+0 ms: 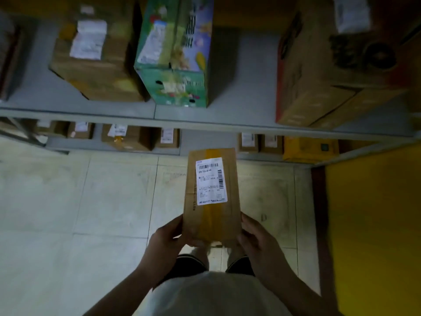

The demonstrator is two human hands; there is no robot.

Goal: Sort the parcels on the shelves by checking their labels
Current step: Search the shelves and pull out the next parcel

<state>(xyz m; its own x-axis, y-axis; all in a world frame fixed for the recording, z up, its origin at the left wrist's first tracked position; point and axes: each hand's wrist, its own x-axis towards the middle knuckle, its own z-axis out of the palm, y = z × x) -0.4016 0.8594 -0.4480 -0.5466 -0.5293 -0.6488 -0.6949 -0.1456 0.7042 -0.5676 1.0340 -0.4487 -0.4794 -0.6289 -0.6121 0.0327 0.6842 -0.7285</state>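
Only the head view here, so everything's seen from above. A slim brown parcel (211, 215) is held out over the floor, roughly mid-frame, with its long side running near to far. It's gripped at the near end from both sides. The left hand (164, 242) is curled round the left edge, and the right hand (257, 240) is wrapped round the right edge in much the same way. A strip of yellowish tape is run down the length of the top face. A white label (211, 180) with barcodes is stuck on the far half, facing up. The small print can't really be made out.

Beyond the parcel, a grey upper shelf (246, 92) is stretched across the far part of the frame. Three bigger boxes are stood on it. A brown carton (95, 71) with a white sticker is at far left, and a green printed box (175, 83) is just beside it on the right. A large brown box (319, 87) with a red side is at far right, well apart from the green one.

Under that, on a lower shelf (196, 139), a row of small brown parcels (127, 139) is lined up, most with a white sticker on them. A yellow box (309, 148) is sat towards the right end.

Pale floor tiles (68, 201) are spread out below, and a yellow panel (376, 224) is seen along the right edge. A white shirt (216, 293) and dark shoes (189, 264) are caught at the near bottom.
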